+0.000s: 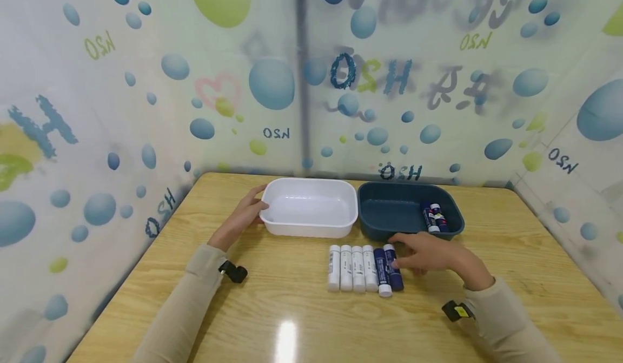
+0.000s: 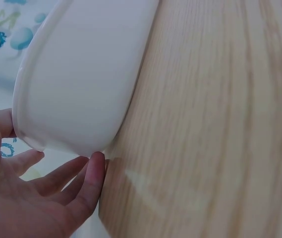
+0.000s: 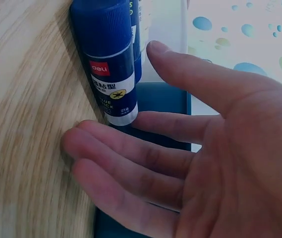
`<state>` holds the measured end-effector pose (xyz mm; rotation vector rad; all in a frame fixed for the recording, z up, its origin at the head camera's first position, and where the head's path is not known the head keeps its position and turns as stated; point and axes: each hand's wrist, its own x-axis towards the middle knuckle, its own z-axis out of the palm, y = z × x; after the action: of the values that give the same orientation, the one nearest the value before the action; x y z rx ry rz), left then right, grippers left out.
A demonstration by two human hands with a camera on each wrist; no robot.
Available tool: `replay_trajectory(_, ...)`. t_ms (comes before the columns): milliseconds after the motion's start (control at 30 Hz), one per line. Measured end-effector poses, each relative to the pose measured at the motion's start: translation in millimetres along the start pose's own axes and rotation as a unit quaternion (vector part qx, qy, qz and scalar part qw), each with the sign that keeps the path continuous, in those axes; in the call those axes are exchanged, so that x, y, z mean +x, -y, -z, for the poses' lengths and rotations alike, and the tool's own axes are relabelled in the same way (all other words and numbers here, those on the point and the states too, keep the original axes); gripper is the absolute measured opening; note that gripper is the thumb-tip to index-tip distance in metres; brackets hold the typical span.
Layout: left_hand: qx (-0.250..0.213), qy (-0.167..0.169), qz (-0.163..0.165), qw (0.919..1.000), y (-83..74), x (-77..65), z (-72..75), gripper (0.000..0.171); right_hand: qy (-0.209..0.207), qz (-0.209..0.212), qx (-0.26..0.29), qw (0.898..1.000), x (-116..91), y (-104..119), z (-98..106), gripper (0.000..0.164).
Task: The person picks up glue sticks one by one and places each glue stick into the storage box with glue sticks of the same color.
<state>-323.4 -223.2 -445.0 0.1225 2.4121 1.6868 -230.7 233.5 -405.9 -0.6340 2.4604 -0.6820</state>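
My left hand [image 1: 243, 211] holds the left end of a white plastic bin [image 1: 311, 230], thumb at the rim and fingers against the outer wall [image 2: 86, 74]. A row of sticks lies on the table before the bins: several white sticks [image 1: 358, 268] on the left and two blue glue sticks [image 1: 382, 271] on the right. At the row's right end, my right hand [image 1: 428, 252] is spread around the last blue glue stick [image 3: 108, 74]. Its index fingertip is right at the stick's white end, and the thumb stands apart from it.
Right of the white bin, and close against it, stands a dark blue bin [image 1: 389, 211] with two blue glue sticks [image 1: 435, 218] lying in its right end. The wooden table [image 1: 272, 303] ends at a patterned curtain [image 1: 233, 152] behind the bins.
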Motion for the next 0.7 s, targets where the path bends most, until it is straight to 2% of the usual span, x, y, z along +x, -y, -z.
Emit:
replay_trajectory(267,0.009,0.000,-0.003,1.0000,1.4,-0.1,1.5,0.068,0.008,-0.005,0.013,1.000,1.3,2.2,-2.6,0.064)
replay_trajectory(467,0.010,-0.002,-0.003,0.9999,0.6,0.0,1.0,0.068,0.008,-0.025,0.008,1.000,1.8,4.9,-3.6,0.066)
replay_trajectory(700,0.007,-0.003,0.003,1.0000,2.1,-1.0,0.5,0.068,0.026,-0.052,0.028,0.998,0.9,8.4,-5.9,0.064)
